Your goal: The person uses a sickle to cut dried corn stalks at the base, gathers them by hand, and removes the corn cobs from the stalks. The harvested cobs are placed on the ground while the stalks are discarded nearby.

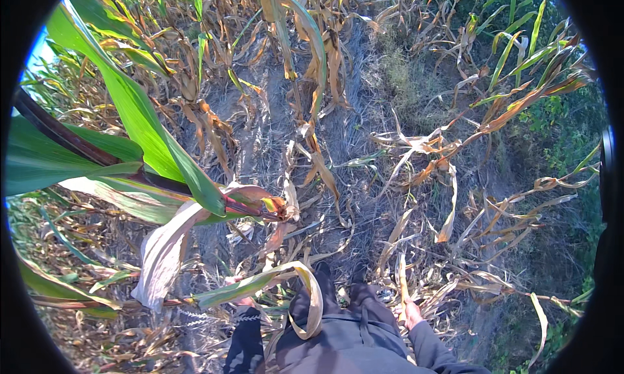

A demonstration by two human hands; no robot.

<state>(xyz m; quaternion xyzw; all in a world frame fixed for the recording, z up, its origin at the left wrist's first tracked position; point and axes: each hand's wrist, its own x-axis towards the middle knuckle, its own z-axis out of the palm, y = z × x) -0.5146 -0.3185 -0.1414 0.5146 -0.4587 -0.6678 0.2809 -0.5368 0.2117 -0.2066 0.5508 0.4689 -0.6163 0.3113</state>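
Observation:
My right hand (413,313), at the lower right beside my thigh, is closed around a slim yellow-tan corn ear or stalk piece (403,282) that points away from me. Its exact kind is hard to tell. At the lower left my left hand (244,300) is partly covered by a curling green and tan corn leaf (263,282), so its fingers cannot be made out. A corn stalk with broad green leaves (141,115) leans in from the left, close to the camera. A dry, pale leaf (165,252) hangs from it.
Dry standing corn stalks (297,81) rise ahead of me. Bent, dry stalks (468,135) lean in from the right, with green weeds (551,125) beyond. Fallen leaves and straw litter the soil (341,145). My legs (312,296) stand among the litter.

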